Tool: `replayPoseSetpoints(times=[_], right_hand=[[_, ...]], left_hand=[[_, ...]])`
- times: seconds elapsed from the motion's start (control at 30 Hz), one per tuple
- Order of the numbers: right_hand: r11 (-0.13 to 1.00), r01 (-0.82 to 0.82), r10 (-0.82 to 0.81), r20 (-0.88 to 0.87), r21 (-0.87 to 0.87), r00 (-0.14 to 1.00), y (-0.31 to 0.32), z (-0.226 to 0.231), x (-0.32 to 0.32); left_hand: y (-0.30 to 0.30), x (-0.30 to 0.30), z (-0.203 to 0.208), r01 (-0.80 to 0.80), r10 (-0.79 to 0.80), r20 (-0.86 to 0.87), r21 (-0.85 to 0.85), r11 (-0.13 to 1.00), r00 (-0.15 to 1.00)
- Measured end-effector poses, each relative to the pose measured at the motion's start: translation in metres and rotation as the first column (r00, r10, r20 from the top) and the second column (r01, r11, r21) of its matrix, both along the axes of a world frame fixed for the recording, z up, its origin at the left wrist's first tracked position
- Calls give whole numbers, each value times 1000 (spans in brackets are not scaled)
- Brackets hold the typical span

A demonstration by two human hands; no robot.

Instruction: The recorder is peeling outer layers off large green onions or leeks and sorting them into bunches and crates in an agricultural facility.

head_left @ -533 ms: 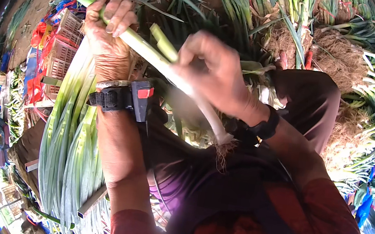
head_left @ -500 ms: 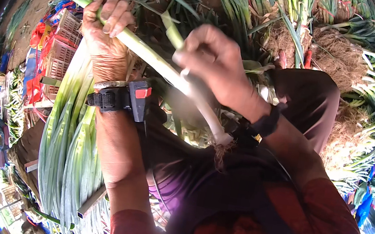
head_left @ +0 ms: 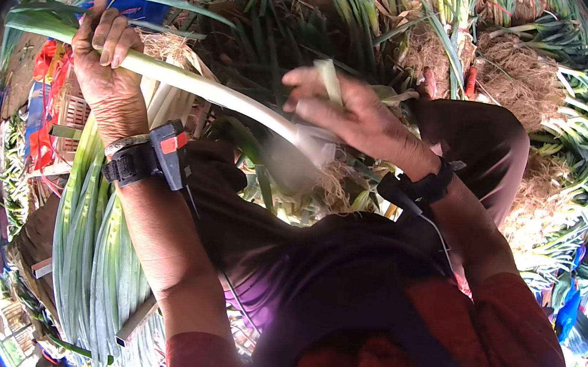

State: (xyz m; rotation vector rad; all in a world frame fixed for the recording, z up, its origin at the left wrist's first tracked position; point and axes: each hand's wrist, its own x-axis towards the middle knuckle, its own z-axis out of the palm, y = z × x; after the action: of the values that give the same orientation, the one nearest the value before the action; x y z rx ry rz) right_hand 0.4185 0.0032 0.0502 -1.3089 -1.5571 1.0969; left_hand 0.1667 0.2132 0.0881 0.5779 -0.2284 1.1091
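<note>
left hand [head_left: 107,73] curled closed round the upper shaft of a leek [head_left: 223,95] | leek slanting down rightward, roots [head_left: 340,183] below the right hand [head_left: 366,118] | right hand half open, blurred; hold on the pale strip [head_left: 331,82] cannot be told | step, judged: peeling; next move would call for discarding the strip
</note>
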Motion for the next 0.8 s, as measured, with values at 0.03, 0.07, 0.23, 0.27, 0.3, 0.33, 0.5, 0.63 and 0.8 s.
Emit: replayPoseSetpoints(times=[0.03, 0.07, 0.23, 0.27, 0.3, 0.33, 0.5, 0.63, 0.8], right_hand=[[991, -117, 114, 55, 66, 992, -2, -7, 4], [981, -170, 157, 138, 92, 978, -5, -13, 7], [927, -144, 24, 326, 346, 945, -29, -40, 29], [938, -165, 60, 325, 305, 944, -34, -32, 32], [984, -127, 71, 377, 127, 924, -42, -34, 38], [995, -82, 95, 415, -48, 905, -54, -39, 40], [990, -109, 28, 633, 89, 774, -83, -98, 71], [995, -12, -24, 357, 99, 934, -42, -38, 39], [986, -68, 47, 136, 155, 990, 3, -43, -2]], left_hand=[[2, -1, -1, 9, -9, -3, -8, 1000, 1000], [3, -2, -2, -20, 19, -47, -34, 999, 999], [16, -28, -16, -272, 244, -274, -71, 960, 930], [16, -24, -19, -315, 277, -302, -85, 945, 912], [16, -19, -23, -358, 309, -331, -97, 929, 892], [26, -38, -26, -382, 326, -355, -96, 919, 876], [31, -62, -11, -669, 561, -521, -27, 743, 644], [32, -42, -19, -753, 580, -617, -33, 657, 532], [35, -34, -24, -683, 524, -572, -90, 725, 632]])
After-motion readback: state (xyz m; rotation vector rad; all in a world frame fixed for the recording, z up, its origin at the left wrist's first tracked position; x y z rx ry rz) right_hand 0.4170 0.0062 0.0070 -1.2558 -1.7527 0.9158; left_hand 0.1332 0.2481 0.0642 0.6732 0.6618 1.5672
